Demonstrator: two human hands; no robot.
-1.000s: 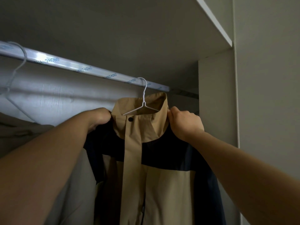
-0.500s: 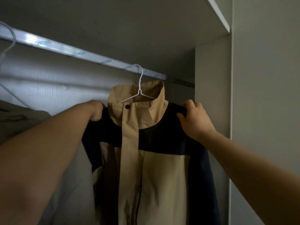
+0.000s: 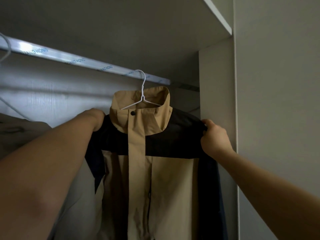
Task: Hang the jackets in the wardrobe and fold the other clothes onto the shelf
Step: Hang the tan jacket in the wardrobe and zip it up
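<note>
Head view shows us our jacket (image 3: 155, 170) hung by its hanger (image 3: 142, 98) on the rail (image 3: 69, 58), our left hand (image 3: 94, 118) and right hand (image 3: 214, 137) each gripping a dark shoulder, so we judge this hanging nearly done, folding unseen.

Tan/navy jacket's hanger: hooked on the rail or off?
On. The white hanger has its hook looped over the rail, carrying the jacket; the left hand and right hand grip its shoulders.

Right of jacket (image 3: 166, 179): side panel (image 3: 216, 87) close, narrow gap, right hand (image 3: 215, 138) occupies it at shoulder. Left of jacket: left hand (image 3: 95, 117) at shoulder, then open rail (image 3: 72, 60) stretch up to grey garment (image 3: 22, 135). Above jacket: shelf underside (image 3: 121, 28), open band beneath.
</note>
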